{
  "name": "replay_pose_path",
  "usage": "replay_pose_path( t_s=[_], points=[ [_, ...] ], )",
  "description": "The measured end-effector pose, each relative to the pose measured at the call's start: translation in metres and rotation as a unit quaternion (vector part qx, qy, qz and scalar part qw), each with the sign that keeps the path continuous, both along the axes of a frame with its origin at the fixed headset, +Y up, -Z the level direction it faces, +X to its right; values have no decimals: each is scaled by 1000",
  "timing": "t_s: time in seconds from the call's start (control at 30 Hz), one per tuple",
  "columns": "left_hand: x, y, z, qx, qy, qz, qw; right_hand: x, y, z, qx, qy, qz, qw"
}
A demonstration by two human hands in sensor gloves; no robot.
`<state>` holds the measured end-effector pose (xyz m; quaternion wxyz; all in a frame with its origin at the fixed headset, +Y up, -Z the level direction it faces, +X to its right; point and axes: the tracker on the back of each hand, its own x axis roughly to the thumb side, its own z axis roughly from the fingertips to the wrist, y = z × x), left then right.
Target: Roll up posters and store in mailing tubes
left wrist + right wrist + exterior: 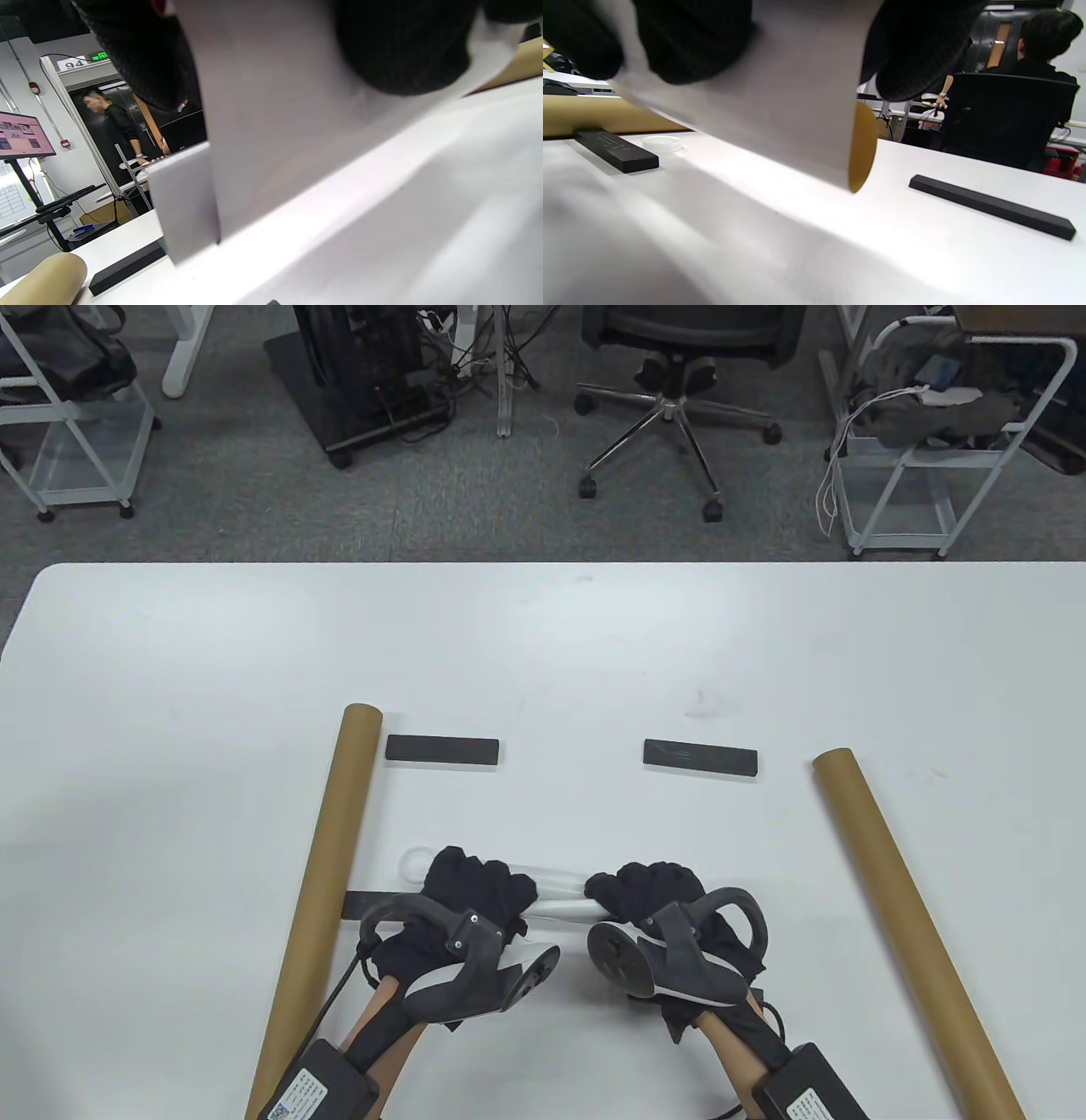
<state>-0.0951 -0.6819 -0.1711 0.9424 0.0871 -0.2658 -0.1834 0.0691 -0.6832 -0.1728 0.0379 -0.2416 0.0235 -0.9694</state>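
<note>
Left hand (475, 891) and right hand (649, 891), fingers curled, both grip my white poster (560, 899), partly rolled, near-centre on the tabletop (170, 687); neither mailing tube, left (327, 857) or right (899, 891), looks loaded yet.

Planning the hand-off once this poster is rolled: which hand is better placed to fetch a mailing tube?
Probably the left hand. The left tube lies right beside it, while the right tube sits farther from the right hand. Both hands now grip the rolled poster.
</note>
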Motion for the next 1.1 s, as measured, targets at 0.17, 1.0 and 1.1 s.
replay_pose_path(
  t_s=[0.17, 1.0, 1.1],
  points=[
    [-3, -5, 0, -12, 3, -17, 1000, -6, 4, 1, 1, -7, 9, 1000],
    [-12, 1, -6, 21, 18, 7, 1000, -5, 5, 2, 31, -13, -37, 999],
    [-13, 0, -7, -3, 18, 28, 999, -2, 9, 5, 42, -14, -46, 998]
  ],
)
